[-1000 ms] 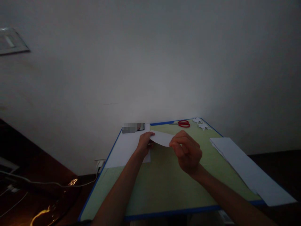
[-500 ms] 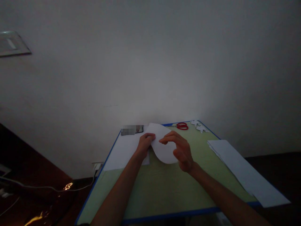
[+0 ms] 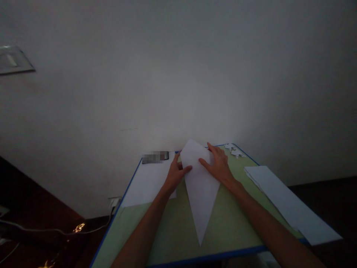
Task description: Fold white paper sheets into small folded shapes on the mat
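A white folded sheet of paper (image 3: 200, 197), shaped like a kite, points its long narrow tip at the table's near edge. My left hand (image 3: 176, 173) grips its left side, thumb on top and fingers behind the edge. On the right side my right hand (image 3: 219, 163) holds the paper too, its thumb lying on the face and its fingers round the far right edge. Both hands sit near the wide upper part of the sheet, which is raised toward the wall.
At the back left, a phone (image 3: 155, 157) rests by a flat white sheet (image 3: 147, 186). Small white paper cutouts (image 3: 234, 150) lie at the far right corner. A long stack of paper (image 3: 290, 204) overhangs the right edge of the green table (image 3: 173, 234). A pale wall stands behind.
The paper has gone from a curved, partly turned shape to a flat kite with its point toward me. My right hand has closed onto its right edge. The red scissors are now hidden.
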The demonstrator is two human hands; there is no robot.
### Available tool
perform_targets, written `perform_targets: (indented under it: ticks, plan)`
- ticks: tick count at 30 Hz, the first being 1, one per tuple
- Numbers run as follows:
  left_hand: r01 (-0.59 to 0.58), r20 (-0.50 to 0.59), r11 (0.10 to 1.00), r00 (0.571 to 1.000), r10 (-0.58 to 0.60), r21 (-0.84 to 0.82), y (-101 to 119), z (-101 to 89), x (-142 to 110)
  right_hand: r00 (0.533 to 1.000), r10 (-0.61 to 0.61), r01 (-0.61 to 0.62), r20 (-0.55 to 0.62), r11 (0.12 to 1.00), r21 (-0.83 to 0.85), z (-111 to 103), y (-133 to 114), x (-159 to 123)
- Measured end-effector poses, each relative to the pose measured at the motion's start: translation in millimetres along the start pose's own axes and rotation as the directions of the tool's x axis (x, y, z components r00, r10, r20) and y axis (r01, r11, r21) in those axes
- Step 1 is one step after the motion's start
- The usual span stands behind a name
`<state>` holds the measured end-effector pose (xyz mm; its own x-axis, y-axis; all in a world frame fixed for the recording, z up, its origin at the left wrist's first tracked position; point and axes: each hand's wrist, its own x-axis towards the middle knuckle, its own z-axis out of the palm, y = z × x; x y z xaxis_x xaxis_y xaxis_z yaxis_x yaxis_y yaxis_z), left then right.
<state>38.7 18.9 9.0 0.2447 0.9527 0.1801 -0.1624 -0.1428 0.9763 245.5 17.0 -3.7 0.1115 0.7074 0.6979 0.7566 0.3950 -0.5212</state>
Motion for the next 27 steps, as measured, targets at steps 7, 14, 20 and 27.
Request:
perform_targets:
  ticks: [7, 14, 20, 27]
  plan:
    - [-0.023, -0.026, 0.999, 0.999, 0.023, 0.028, -6, 6.0, 2, 0.998, 0.008, -0.003, 0.065, 0.997, -0.073, 0, 0, -1]
    - [0.017, -0.16, 0.992, 0.987, 0.003, 0.122, -16, 11.8, 2, 0.995, -0.103, 0.102, -0.015, 0.993, -0.052, -9, -8, 1]
    - [0.093, -0.27, 0.995, 0.959, -0.085, 0.018, -20, 11.3, 4, 0.95, -0.313, 0.313, -0.008, 0.95, -0.013, -10, -25, -6]
    - [0.084, -0.326, 0.995, 0.941, -0.097, -0.052, -11, 10.2, 2, 0.913, -0.404, 0.401, 0.059, 0.914, 0.06, -3, -39, -16]
